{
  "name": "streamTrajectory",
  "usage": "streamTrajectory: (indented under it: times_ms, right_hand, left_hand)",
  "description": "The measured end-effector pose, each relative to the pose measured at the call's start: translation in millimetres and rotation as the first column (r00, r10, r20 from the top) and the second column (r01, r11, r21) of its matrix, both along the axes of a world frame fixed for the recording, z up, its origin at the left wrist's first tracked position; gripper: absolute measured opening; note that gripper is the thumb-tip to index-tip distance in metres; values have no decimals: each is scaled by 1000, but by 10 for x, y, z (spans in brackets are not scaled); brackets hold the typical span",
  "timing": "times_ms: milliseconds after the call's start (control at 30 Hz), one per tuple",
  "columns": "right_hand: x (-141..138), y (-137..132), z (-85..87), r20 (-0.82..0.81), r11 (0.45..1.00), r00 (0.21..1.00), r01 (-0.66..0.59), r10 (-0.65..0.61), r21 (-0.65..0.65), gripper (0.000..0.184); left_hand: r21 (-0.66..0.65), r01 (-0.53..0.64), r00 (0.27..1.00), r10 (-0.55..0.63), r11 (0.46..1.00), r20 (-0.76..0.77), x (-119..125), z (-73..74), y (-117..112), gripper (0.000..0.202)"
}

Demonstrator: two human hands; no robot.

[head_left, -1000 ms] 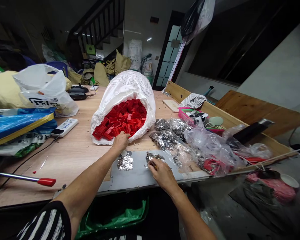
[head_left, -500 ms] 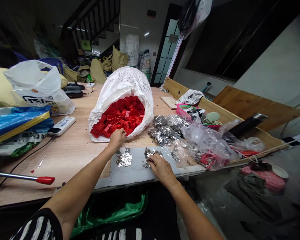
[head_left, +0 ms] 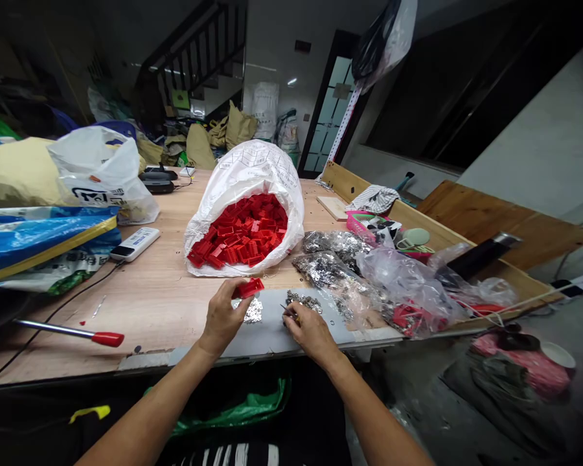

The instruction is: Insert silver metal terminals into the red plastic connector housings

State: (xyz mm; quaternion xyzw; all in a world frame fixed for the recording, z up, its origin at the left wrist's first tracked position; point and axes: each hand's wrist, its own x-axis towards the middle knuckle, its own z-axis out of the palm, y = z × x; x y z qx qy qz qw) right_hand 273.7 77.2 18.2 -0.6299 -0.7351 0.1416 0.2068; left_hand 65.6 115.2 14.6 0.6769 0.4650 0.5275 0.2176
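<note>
My left hand (head_left: 223, 316) pinches a red plastic part (head_left: 249, 288) above the near edge of the table. Under that part lies a pile of flat silvery metal pieces (head_left: 254, 311), partly hidden by the hand. My right hand (head_left: 309, 329) is closed around a thin, dark, pointed tool (head_left: 286, 309) whose exact kind I cannot make out. Its tip is beside a second pile of small metal parts (head_left: 303, 299) on the grey sheet (head_left: 273, 327). Beyond both hands, a white woven sack (head_left: 260, 162) lies on its side, its mouth full of red plastic parts (head_left: 243, 232).
Clear bags of metal parts (head_left: 323, 268) lie to the right, near a pink basket (head_left: 362, 224). A lever with a red grip (head_left: 107, 338) juts in at left. Behind it are a white power strip (head_left: 135, 244) and plastic bags (head_left: 102, 171). A green bag (head_left: 243, 408) hangs below the table edge.
My left hand has drawn back from the sack's mouth toward me, now with a red plastic part in its fingers. My right hand stays by the metal pile, turned slightly. The view has shifted a little.
</note>
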Motion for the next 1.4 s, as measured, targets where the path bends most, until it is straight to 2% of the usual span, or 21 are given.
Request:
streamTrajectory:
  times_ms: [133,267,367,500,767,1000,1200,1400]
  right_hand:
    - [-79,-41,60,-237,998,970,-45,55,48,7]
    - [-218,-111,122,-424,995,902,-54,82,78,14]
    - [-352,-184,158,-501,994,863,-10,65,112,17]
    - [-527,-263,151,-470,980,879,25,73,198,15]
    - [-614,-340,67,-368,938,906,-82,212,338,9]
    - [-564,-379,60,-321,924,901,-178,292,339,7]
    - [-553,-395,46,-295,918,910,-178,291,354,10]
    - [-558,-426,91,-268,947,926,-198,265,253,11]
  left_hand:
    - [88,35,998,-30,995,-56,-140,-62,-289,35]
    - [99,49,993,-37,994,-114,-226,-28,-483,27]
    - [89,64,992,-54,994,-113,-243,0,-591,26]
    - [48,100,992,-96,994,-88,-227,5,-695,24]
    - [-20,92,996,-92,996,-3,-201,52,-766,20]
    - [35,89,994,-87,995,-68,-217,31,-782,23]
    - [57,110,989,-103,992,-111,-208,26,-805,24]
    - [68,149,982,-139,987,-131,-205,14,-830,28]
